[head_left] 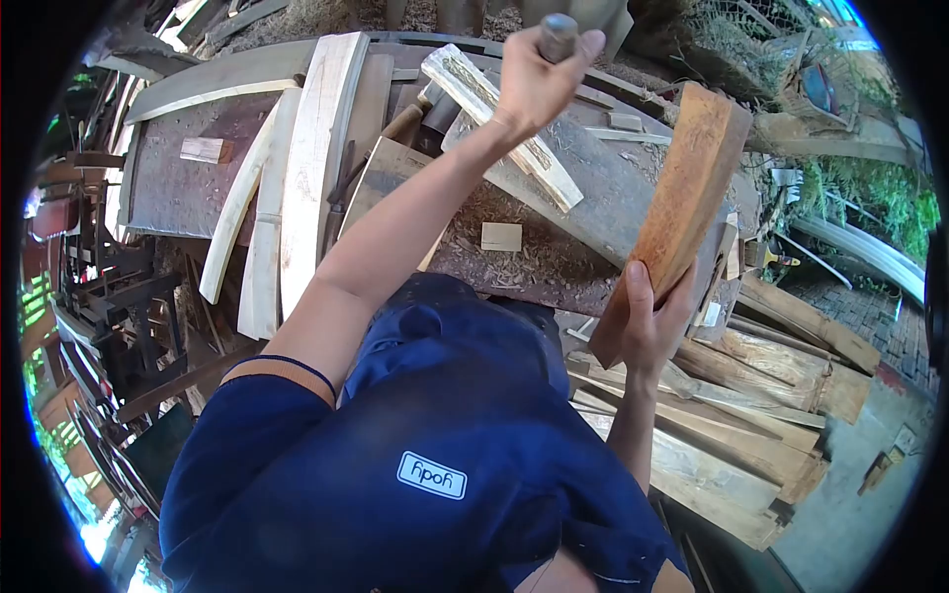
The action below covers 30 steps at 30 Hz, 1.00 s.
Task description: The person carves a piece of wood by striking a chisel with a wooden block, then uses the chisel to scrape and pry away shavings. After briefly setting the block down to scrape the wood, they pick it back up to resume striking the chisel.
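My left hand (542,84) is closed around a round handle (559,38) with a grey end, held up over the far side of the bench. The rest of that tool is hidden by the fist. Below the wrist lies a pale wooden piece (559,183) with a rough slot cut along its face. My right hand (657,316) grips the lower end of a thick reddish-brown wooden block (687,173), which slants up and away over the bench's right side. A small square wood offcut (501,236) rests among shavings near my waist.
The dusty workbench (183,163) carries several long boards (321,148) on the left and a small wood block (207,149). Stacked timber (732,435) lies low on the right. Another wooden handle (407,119) lies near the slotted piece.
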Motion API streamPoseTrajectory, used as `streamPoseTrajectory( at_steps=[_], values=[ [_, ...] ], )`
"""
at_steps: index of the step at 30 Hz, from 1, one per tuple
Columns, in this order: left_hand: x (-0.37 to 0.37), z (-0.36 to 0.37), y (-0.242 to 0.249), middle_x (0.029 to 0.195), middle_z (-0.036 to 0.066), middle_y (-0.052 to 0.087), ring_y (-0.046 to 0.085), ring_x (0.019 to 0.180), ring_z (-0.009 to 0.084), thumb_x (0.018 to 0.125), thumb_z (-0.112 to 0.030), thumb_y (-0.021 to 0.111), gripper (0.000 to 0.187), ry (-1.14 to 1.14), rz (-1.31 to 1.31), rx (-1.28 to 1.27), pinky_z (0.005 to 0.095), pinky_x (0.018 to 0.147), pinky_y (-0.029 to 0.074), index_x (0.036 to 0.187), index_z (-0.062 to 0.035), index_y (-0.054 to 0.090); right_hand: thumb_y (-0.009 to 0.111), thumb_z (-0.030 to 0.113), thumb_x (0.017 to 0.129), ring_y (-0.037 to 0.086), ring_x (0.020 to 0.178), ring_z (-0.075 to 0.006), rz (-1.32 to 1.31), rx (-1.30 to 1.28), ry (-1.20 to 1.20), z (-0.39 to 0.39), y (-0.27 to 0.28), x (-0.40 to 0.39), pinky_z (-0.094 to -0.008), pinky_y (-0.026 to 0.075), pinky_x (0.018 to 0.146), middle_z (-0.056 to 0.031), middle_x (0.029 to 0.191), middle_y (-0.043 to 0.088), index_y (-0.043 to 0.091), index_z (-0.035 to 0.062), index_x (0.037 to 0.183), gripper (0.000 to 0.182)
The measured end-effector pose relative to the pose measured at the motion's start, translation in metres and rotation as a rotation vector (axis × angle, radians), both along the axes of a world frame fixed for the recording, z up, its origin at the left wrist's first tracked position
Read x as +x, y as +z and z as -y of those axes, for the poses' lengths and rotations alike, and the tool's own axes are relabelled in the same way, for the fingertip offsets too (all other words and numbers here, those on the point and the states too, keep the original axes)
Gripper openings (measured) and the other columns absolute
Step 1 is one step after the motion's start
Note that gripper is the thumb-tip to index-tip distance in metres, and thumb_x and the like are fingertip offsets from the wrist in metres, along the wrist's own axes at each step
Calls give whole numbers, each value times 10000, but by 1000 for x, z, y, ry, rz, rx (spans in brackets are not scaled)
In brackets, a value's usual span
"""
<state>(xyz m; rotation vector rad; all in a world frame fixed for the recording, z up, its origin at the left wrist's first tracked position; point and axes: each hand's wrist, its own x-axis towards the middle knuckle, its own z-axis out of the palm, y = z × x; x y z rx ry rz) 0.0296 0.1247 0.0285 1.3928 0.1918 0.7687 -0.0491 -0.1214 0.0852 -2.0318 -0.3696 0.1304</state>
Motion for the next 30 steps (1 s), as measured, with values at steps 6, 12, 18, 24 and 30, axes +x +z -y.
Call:
streamPoseTrajectory(
  at_steps=[6,12,18,24,30],
  values=[
    [0,2,-14,528,-46,458,375,536,47,897,-267,699,399,23,19,-101,263,485,352,622,-19,552,690,290,854,582,812,-203,13,-26,6,4,-11,-1,-332,474,751,-136,896,607,478,-43,1151,494],
    [-3,6,-17,532,-32,442,365,543,60,904,-270,688,402,25,-40,11,266,492,352,627,-20,539,696,290,852,603,786,-200,-16,-22,13,3,-10,-4,-336,487,736,-137,868,627,479,-42,1160,502],
    [-8,12,-8,532,-24,452,376,544,66,903,-266,690,393,50,-55,89,266,489,363,649,-3,546,697,287,851,603,793,-187,-49,-3,8,2,-12,-2,-324,488,737,-135,874,625,478,-42,1159,501],
    [-8,40,-9,533,19,496,412,545,55,869,-214,721,311,59,77,266,290,496,401,692,-24,550,636,249,858,582,773,-190,11,50,-6,-2,1,-2,-314,490,714,-135,904,583,441,-57,1218,511],
    [-21,66,-22,633,123,580,600,581,311,756,-181,726,157,-25,54,537,382,532,476,789,-93,600,567,221,862,569,642,-199,252,348,156,0,7,2,-327,516,701,-173,911,565,417,-62,1267,517]
  ],
)
